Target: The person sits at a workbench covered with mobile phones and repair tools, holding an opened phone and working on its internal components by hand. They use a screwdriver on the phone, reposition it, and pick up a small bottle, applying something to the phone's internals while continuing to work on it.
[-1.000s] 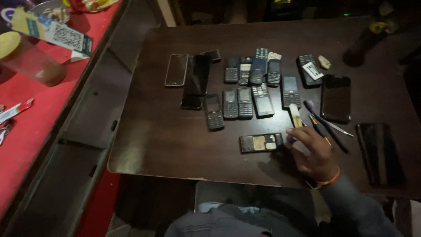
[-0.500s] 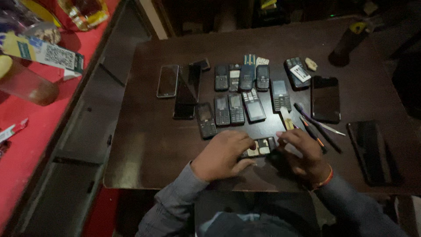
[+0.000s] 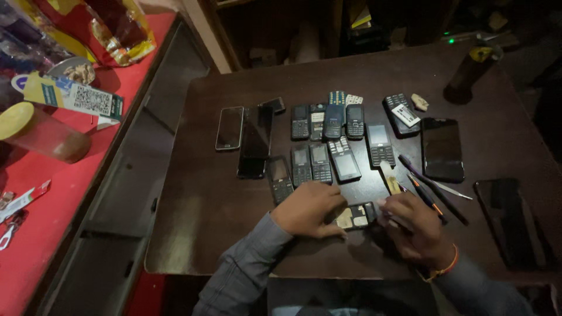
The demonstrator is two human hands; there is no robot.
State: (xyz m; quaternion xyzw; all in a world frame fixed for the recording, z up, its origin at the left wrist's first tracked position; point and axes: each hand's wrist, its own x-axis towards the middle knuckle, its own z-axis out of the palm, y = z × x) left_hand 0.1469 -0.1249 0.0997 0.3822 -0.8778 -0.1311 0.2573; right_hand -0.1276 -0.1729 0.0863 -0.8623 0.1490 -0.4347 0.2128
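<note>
1. I am looking down on a dark brown wooden table (image 3: 205, 210) in a dim room, with a red counter (image 3: 35, 246) running along its left side.
2. My left hand (image 3: 310, 209) lies on the near part of the table, fingers curled down onto the left end of an opened keypad phone (image 3: 357, 216). The fingers press on it from above; I cannot tell whether they clamp it.
3. My right hand (image 3: 413, 225), with an orange band at the wrist, sits just right of that phone, its fingertips touching the phone's right end. Its fingers are bent together, but what they pinch, if anything, is hidden.
4. The opened phone lies flat between the two hands, its inner parts facing up, near the table's front edge.
5. Beyond the hands, rows of small keypad phones (image 3: 319, 164) lie side by side, flat on the table.
6. Left of those rows lie two touchscreen phones (image 3: 254, 143), screens dark.
7. To the right, a large black smartphone (image 3: 442, 148) lies flat, with thin hand tools (image 3: 433, 190) just beside my right hand.
8. On the red counter, a plastic jar with a yellow lid (image 3: 35, 131) lies on its side.
</note>
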